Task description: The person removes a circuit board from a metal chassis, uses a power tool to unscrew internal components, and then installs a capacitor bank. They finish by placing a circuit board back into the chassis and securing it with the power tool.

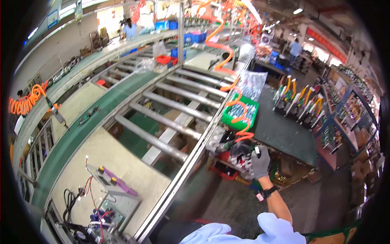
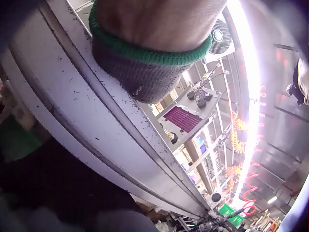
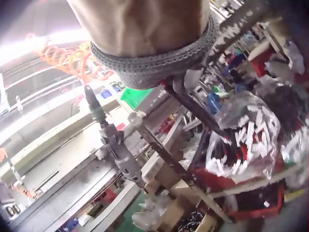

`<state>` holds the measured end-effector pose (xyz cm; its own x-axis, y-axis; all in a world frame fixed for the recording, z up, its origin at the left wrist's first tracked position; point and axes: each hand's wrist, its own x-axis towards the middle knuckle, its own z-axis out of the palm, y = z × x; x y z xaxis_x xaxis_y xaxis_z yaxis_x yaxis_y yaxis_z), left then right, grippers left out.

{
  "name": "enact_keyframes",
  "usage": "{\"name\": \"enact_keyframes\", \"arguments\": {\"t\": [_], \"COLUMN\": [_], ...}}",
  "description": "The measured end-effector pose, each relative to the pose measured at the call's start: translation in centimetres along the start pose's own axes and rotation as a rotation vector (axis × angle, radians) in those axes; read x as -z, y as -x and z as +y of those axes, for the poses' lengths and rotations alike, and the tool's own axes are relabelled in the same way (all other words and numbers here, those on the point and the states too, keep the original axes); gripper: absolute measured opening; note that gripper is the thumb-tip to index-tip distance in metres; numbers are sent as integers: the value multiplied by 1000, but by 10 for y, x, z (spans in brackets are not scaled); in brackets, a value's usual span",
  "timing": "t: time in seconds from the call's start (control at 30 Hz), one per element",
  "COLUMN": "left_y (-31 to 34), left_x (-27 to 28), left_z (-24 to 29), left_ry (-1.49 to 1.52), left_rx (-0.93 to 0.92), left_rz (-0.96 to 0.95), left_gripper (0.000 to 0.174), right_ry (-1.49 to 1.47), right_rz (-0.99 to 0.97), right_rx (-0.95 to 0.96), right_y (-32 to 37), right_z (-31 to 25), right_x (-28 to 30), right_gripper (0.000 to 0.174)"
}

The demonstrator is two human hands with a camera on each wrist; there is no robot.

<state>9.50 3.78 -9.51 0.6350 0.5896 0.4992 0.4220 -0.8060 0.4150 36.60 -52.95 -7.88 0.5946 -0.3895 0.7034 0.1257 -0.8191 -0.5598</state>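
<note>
My right hand point(image 1: 261, 162), in a grey knit glove, reaches over clear bags of small white parts point(image 3: 251, 140) beside the bench. A small white piece point(image 1: 257, 151) shows at its fingertips; I cannot tell whether the fingers pinch it. In the right wrist view the cuff hides most of the fingers, and a dark rod-like shape point(image 3: 195, 108) runs from there toward the bag. To its left hangs a grey power screwdriver point(image 3: 118, 150). My left hand point(image 2: 140, 72), gloved with a green-edged cuff, is against a metal rail point(image 2: 96, 113); its fingers are hidden.
An orange coiled hose point(image 1: 240, 116) hangs by a green bin point(image 1: 250, 106) of small parts on the dark bench point(image 1: 280, 130). Rollers point(image 1: 162, 116) run along the conveyor at left. A metal assembly with wires point(image 1: 118, 203) sits on a board. A red bin point(image 3: 258, 208) stands below the bags.
</note>
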Motion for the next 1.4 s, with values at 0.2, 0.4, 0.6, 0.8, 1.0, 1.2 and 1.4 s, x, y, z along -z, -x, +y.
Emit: {"name": "enact_keyframes", "arguments": {"t": [0.2,0.4,0.6,0.8,1.0,1.2,1.4], "left_y": [-1,2,0,-6,-10,-15,-14], "left_x": [2,-14,-13,-5,0,-1,-2], "left_z": [-13,-22,-16,-10,-8,-3,0], "left_ry": [83,253,263,352,355,357,337], "left_rx": [-110,-74,-138,48,82,130,113], "left_rz": [-7,1,18,-77,-45,-29,-7], "left_gripper": [38,38,39,35,33,30,31], "right_ry": [-413,-630,-522,-40,471,562,595], "right_rz": [151,82,43,-559,-1368,-1765,-1955], "right_rx": [30,241,1491,2171,1925,1543,1332], "right_y": [-85,-154,-109,60,158,190,194], "right_z": [-115,-309,-560,-671,-653,-623,-620], "right_x": [30,24,-10,-110,-189,-232,-225], "right_gripper": [15,13,11,8,21,27,25]}}
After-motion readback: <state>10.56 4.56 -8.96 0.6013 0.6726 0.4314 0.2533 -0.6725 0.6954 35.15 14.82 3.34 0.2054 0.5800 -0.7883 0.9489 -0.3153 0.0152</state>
